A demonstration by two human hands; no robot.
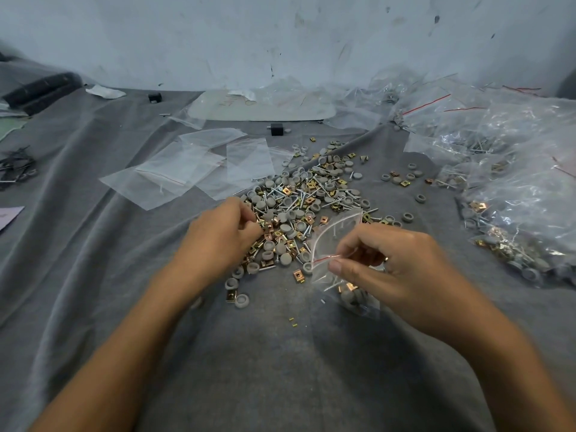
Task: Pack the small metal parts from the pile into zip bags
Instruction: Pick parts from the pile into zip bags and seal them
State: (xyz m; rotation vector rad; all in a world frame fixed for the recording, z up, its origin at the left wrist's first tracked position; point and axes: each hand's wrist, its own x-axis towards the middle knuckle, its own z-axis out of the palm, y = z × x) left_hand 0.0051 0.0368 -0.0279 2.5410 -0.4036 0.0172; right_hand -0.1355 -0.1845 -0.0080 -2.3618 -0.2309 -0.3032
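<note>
A pile of small parts (308, 194) lies on the grey cloth: grey caps, silver screws and brass-coloured clips. My left hand (223, 232) is at the pile's left edge, its fingers curled and pinching small parts there. My right hand (386, 263) pinches the red-striped mouth of a clear zip bag (335, 238) just right of the pile. The mouth of the zip bag gapes open. Its lower part rests on the cloth and holds some caps, clips and screws.
Empty zip bags (193, 169) lie spread out behind my left hand. Filled bags (514, 194) are heaped at the right. A flat plastic sheet (265, 104) and two small black blocks (276, 129) sit near the wall. Black parts (15, 166) lie far left.
</note>
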